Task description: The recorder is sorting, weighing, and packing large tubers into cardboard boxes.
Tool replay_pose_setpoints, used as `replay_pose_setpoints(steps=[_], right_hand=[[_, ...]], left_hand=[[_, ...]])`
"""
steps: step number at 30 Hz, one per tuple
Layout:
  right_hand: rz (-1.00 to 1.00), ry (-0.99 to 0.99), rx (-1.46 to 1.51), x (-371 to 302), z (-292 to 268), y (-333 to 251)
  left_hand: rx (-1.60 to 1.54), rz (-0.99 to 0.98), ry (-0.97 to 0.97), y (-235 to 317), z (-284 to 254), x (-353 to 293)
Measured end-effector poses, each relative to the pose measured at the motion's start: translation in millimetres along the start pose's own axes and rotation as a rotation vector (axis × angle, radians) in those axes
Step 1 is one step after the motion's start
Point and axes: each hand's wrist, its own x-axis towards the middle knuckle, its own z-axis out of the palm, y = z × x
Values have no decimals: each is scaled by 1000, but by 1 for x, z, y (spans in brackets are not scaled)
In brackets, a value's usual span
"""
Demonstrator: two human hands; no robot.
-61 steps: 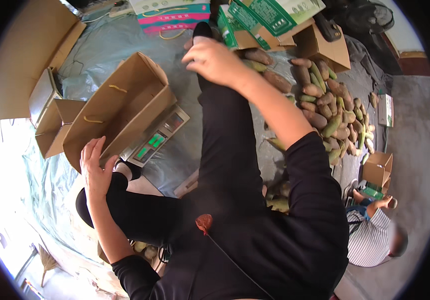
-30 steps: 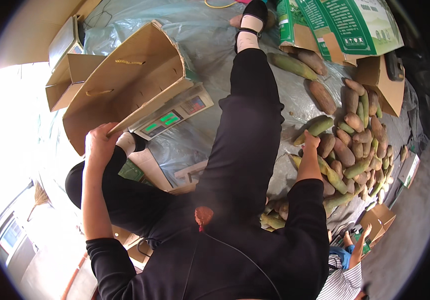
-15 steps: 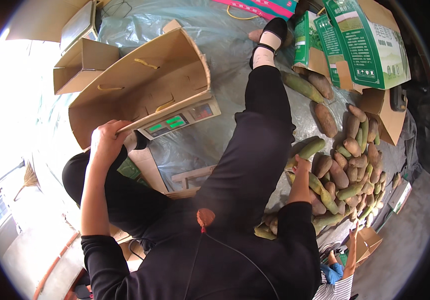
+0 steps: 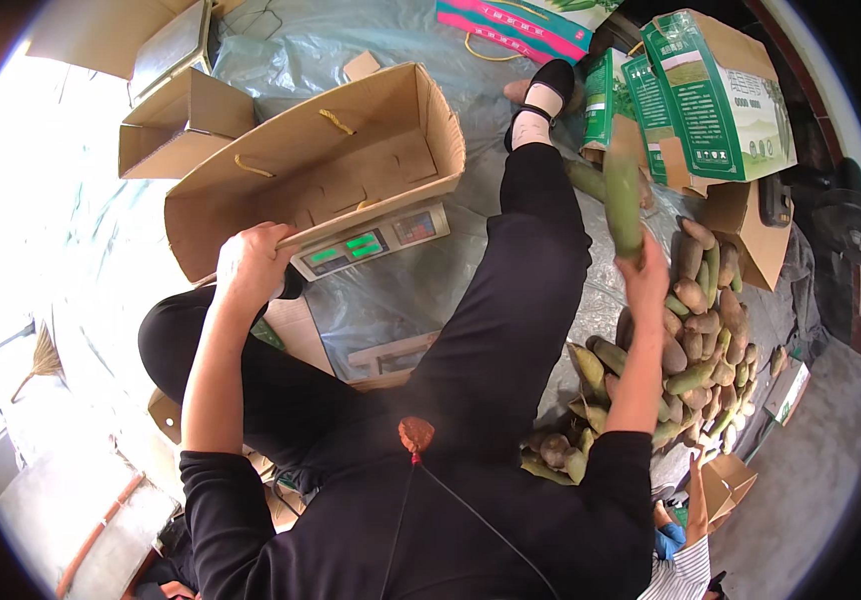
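Note:
My left hand [image 4: 251, 262] is closed on the near rim of an open cardboard box [image 4: 301, 150] with yellow rope handles. The box sits tilted on a digital scale [image 4: 376, 240] whose display glows green, and no vegetables show inside the box. My right hand [image 4: 646, 272] grips the lower end of a long green radish [image 4: 624, 205], held upright and slightly blurred above the floor. Below and to the right of that hand lies a heap of green and brown, soil-stained radishes [image 4: 703, 325]. My right forearm hides part of the heap.
Green-and-white printed cartons [image 4: 716, 100] stand at the far right, by an open brown box [image 4: 751, 225]. A smaller empty carton [image 4: 186, 125] is at the far left. Plastic sheeting [image 4: 351, 320] covers the floor. Another person's arm [image 4: 698, 505] shows at the lower right.
My right hand has come up and away from the heap, with a green radish in its grip. The box appears slightly further right in view, with my left hand still on its rim.

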Motion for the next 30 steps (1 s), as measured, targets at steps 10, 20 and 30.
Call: replay_pose_setpoints(steps=[10,20,30], right_hand=[[-786,-73,-16,89,-41,-274],[-846,-510,-366,77,153,-363],[-650,-638,306,109,33,-312]], left_hand=[[44,36,-28,-5,3,-1],[74,24,-41,7,3,1],[64,35,15,-3,0,-10]])
